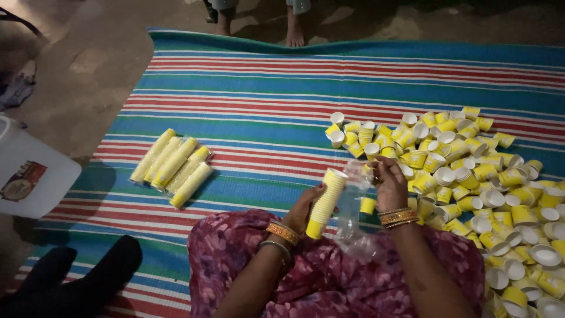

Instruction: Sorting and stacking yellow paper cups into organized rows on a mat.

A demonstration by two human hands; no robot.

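My left hand (303, 209) grips a nested stack of yellow paper cups (325, 203), tilted with its open end up and to the right. My right hand (389, 184) pinches the mouth of a clear plastic bag (353, 218) that hangs beside the stack over my lap. A large heap of loose yellow cups with white insides (465, 171) spreads on the striped mat (247, 100) just beyond and to the right of my right hand. Both wrists wear gold bangles.
Several wrapped sleeves of yellow cups (173, 166) lie side by side on the mat at the left. A white plastic container (32, 176) sits off the mat's left edge. Another person's bare feet (294, 29) stand at the mat's far edge. Dark cloth (76, 277) lies lower left.
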